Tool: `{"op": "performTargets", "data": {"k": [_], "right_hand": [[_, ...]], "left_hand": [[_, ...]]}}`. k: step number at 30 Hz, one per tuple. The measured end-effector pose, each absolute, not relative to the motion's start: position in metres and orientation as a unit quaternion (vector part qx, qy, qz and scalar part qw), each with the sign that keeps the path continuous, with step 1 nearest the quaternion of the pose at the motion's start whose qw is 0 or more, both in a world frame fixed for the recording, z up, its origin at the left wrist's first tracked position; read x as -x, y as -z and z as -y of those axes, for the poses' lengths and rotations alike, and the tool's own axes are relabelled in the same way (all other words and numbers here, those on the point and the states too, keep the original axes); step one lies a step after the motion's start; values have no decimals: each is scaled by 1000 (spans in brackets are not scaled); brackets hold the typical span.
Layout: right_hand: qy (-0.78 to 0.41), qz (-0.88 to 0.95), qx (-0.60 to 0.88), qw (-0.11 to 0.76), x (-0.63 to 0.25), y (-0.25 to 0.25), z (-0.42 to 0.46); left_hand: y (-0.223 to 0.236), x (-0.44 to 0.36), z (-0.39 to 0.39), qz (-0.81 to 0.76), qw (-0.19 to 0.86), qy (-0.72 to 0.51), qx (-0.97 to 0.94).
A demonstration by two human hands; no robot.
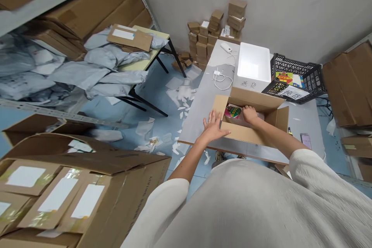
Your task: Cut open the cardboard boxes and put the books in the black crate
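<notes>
An open cardboard box point(247, 133) stands on the table with its flaps raised. My left hand point(213, 126) rests at its near left corner with fingers spread, touching the left flap. Inside the box is my right hand point(250, 114), fingers curled and pressing down; what lies under them is hidden. Just left of it, in the box, is a flat package with a bright pink, green and black printed front point(233, 111).
Behind the box stand a white bin point(253, 64) and a black plastic crate point(302, 95). A white cable point(222, 79) and a phone point(305, 140) lie on the table point(200, 124). Grey mailing bags point(81, 75) fill the left side; a large carton point(124, 186) of parcels stands nearer.
</notes>
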State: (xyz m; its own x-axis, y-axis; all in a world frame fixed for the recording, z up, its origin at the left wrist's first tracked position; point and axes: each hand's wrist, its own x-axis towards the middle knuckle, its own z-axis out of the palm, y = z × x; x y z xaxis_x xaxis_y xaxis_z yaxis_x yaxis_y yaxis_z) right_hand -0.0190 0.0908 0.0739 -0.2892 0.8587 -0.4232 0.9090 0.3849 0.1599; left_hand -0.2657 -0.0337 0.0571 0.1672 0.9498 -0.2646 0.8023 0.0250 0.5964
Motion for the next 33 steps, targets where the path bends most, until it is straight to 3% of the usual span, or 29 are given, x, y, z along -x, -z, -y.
{"op": "performTargets", "data": {"k": [11, 19, 23, 29, 33], "right_hand": [[59, -825, -507, 241, 18, -68, -98], [76, -838, -509, 183, 12, -127, -89], [73, -843, -530, 57, -29, -172, -82], [64, -768, -587, -247, -126, -227, -89], [69, -701, -592, -392, -206, -240, -97]], "left_hand": [[-58, 266, 35, -641, 330, -100, -686], [-73, 271, 30, -650, 327, -69, -683], [-84, 272, 27, -659, 311, -42, -684], [-101, 269, 21, -665, 272, -11, -695], [-110, 260, 14, -666, 233, -3, -709]]}}
